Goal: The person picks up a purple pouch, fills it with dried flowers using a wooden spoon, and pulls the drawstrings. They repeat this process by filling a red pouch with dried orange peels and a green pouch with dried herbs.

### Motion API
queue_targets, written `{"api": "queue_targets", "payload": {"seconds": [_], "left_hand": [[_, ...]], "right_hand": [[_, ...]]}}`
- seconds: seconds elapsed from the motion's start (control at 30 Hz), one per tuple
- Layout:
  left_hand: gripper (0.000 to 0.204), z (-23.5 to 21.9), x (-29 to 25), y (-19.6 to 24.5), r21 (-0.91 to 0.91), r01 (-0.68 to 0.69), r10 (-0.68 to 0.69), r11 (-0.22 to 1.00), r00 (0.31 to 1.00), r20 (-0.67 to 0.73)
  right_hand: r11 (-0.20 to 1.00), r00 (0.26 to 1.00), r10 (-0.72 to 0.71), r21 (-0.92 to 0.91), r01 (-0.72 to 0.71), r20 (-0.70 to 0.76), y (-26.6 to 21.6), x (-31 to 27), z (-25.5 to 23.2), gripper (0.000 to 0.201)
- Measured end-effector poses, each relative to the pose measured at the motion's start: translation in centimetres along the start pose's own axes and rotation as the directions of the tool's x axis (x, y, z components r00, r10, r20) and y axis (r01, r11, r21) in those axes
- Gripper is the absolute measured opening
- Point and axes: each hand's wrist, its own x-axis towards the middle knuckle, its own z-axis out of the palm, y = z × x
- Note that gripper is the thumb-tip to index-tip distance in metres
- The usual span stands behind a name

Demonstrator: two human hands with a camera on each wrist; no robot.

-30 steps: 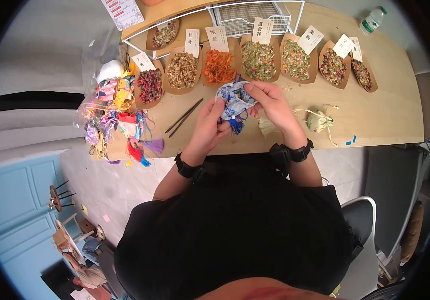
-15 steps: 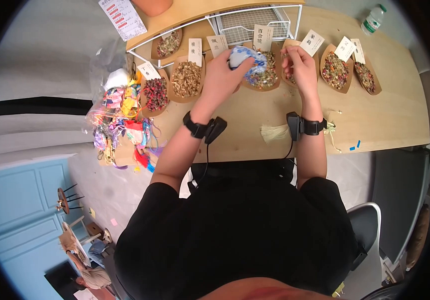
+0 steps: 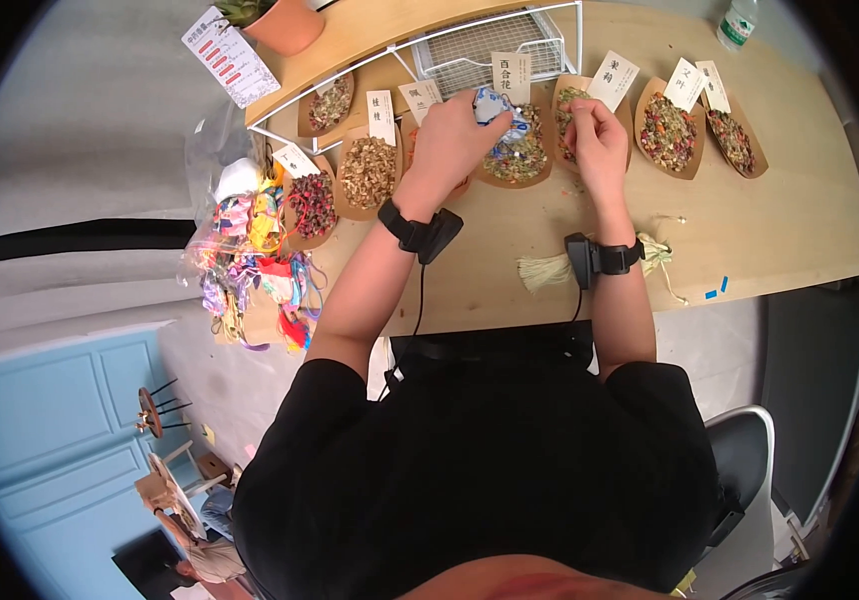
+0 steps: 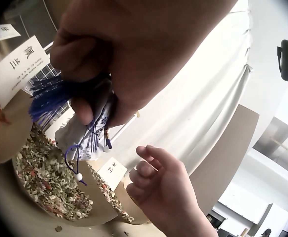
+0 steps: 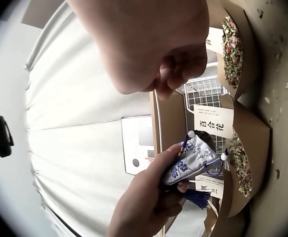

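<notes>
My left hand grips a blue-and-white floral cloth sachet by its side, its open mouth facing up in the right wrist view. A dark blue tassel and a drawcord with a white bead hang from it. In the head view the sachet overlaps the tray of dried flowers in the middle. To its right, my right hand hovers over another tray of dried flowers, fingers curled and the thumb near the index finger. I cannot tell whether a pinch of flowers is between them.
More labelled paper trays of dried herbs stand in a row, such as brown chips and dark red buds. Colourful sachets pile at the left. A pale tassel lies near the front; a white wire rack and water bottle stand behind.
Both hands held the sachet near the front; then the left hand carried it forward over the trays. The right hand let go and moved to the tray on the right, staying near there since.
</notes>
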Motion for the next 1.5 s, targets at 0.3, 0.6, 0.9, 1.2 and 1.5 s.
{"api": "queue_targets", "payload": {"seconds": [0.3, 0.6, 0.9, 1.2, 1.5], "left_hand": [[0.039, 0.3, 0.4, 0.0, 0.071, 0.009, -0.010, 0.997, 1.000, 0.011], [0.040, 0.0, 0.3, 0.5, 0.043, 0.005, -0.006, 0.999, 1.000, 0.024], [0.038, 0.2, 0.2, 0.2, 0.065, -0.001, 0.000, 0.998, 1.000, 0.011], [0.037, -0.2, 0.1, 0.3, 0.059, -0.022, 0.021, 0.998, 1.000, 0.012], [0.034, -0.5, 0.0, 1.6, 0.017, -0.002, 0.001, 1.000, 1.000, 0.016]], "right_hand": [[0.999, 0.999, 0.012, -0.030, -0.013, -0.035, -0.4, -0.2, 0.0, 0.019], [0.998, 0.999, -0.020, -0.060, 0.017, -0.050, 0.0, 0.0, -0.1, 0.020], [0.996, 0.998, -0.034, -0.084, 0.029, -0.061, 0.1, 0.1, 0.0, 0.020], [0.995, 0.998, -0.027, -0.096, 0.021, -0.059, 0.0, 0.0, 0.0, 0.020], [0.990, 0.996, -0.050, -0.134, 0.041, -0.068, 0.6, 0.1, 0.0, 0.020]]}}
